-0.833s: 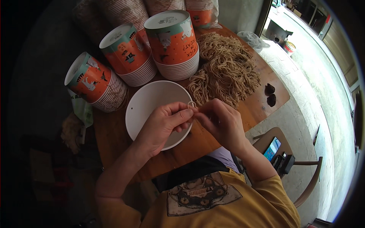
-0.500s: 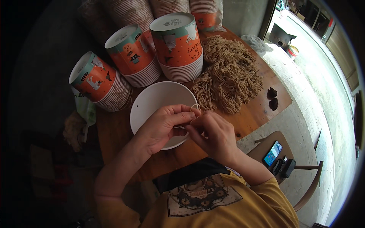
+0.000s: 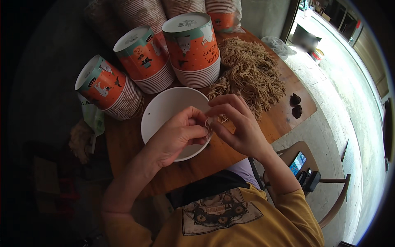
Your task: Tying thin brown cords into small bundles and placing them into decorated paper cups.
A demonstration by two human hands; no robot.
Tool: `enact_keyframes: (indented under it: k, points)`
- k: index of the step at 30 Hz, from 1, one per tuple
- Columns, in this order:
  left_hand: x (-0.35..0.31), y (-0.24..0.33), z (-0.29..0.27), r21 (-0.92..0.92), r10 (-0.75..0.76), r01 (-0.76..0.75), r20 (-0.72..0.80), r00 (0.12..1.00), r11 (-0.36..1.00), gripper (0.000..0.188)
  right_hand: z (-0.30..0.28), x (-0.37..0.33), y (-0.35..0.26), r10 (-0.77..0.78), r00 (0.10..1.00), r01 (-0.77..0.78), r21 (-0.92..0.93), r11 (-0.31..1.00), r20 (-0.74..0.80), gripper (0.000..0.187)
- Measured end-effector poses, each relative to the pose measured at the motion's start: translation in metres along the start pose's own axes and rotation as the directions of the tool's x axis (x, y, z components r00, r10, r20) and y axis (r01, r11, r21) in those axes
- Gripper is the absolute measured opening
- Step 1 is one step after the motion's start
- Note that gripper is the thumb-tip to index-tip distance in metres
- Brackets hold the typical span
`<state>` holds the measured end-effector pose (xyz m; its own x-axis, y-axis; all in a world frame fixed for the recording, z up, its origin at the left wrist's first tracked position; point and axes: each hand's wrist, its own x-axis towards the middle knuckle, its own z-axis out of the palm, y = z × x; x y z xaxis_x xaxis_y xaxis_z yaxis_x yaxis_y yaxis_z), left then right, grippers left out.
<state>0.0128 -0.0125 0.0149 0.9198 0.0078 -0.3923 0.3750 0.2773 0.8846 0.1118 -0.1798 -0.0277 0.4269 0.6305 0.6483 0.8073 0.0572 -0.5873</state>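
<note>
- left hand (image 3: 183,131): thumb and fingertips pinched together on a thin loop of string (image 3: 207,123)
- right hand (image 3: 239,125): thumb and forefinger brought up to the loop, the other fingers spread and slightly bent; whether it grips the string or only touches it, one cannot tell
- loop of string: pale, small, partly hidden by the fingertips, held above the right part of the bowl's rim
- bowl (image 3: 161,110): white, round, beneath the left hand, with a small dark speck on its inner wall
- heap of string (image 3: 253,78): tan, tangled, on the table just beyond the right hand
- table (image 3: 284,117): brown wood, bearing the bowl, the heap and the cups
- three stacks of paper cups (image 3: 192,49): nested upside down, orange and green with printed figures, behind and to the left of the bowl
- two dark lumps (image 3: 296,105): side by side near the table's right edge
- phone (image 3: 298,163): screen lit, lying on a chair (image 3: 291,153) to the right
</note>
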Motion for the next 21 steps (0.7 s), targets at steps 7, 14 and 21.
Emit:
enact_keyframes:
  k: [7,14,21]
  points:
    - [0.002,0.004,0.000,0.035,-0.017,0.017,0.005,1.000,0.999,0.023,0.002,-0.001,0.001,-0.021,0.999,0.025,0.130,0.991,-0.032,0.012]
    - [0.009,0.015,-0.007,0.137,-0.126,0.113,0.086,0.988,0.984,0.023,0.000,-0.008,-0.007,0.160,0.982,-0.178,0.213,0.961,0.100,0.015]
    - [0.003,0.009,0.000,0.369,0.080,-0.122,0.127,0.989,0.921,0.024,-0.003,-0.011,-0.014,0.322,0.940,-0.340,0.213,0.916,0.114,0.011]
